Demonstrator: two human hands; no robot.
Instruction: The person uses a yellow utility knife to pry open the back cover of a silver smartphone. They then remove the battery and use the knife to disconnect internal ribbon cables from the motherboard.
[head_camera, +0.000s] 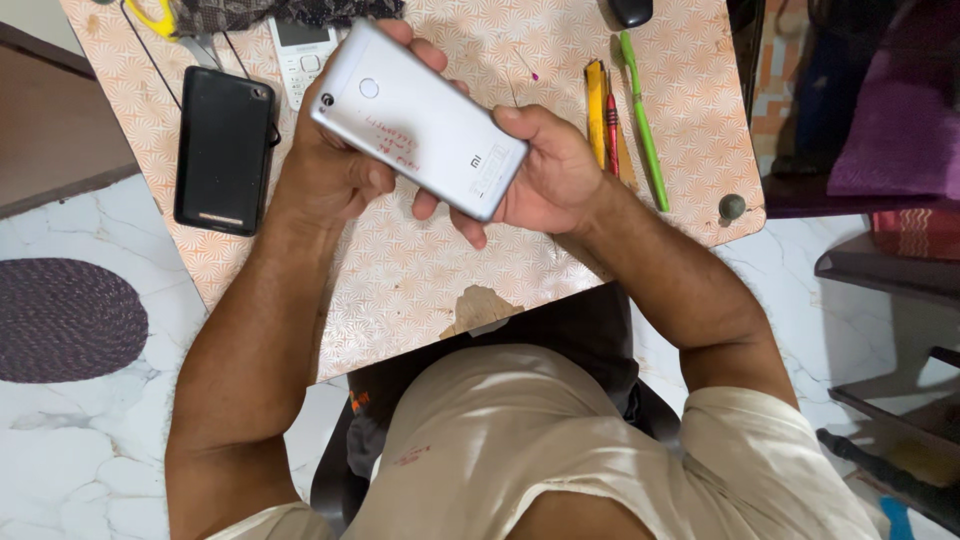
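A silver smartphone (420, 122) is held back side up above the patterned table (400, 270), tilted diagonally. Red handwriting marks its back, near a round sensor and a small camera lens. My left hand (335, 165) grips its upper left end, fingers wrapped under it. My right hand (550, 170) holds its lower right end, thumb on the edge and fingers beneath.
A black phone (223, 148) lies on the table to the left. A white keypad phone (303, 55) sits behind it. A green stick tool (645, 125), a yellow tool (596, 110) and a red screwdriver (611, 130) lie to the right. A dark oval rug (65, 320) covers the marble floor.
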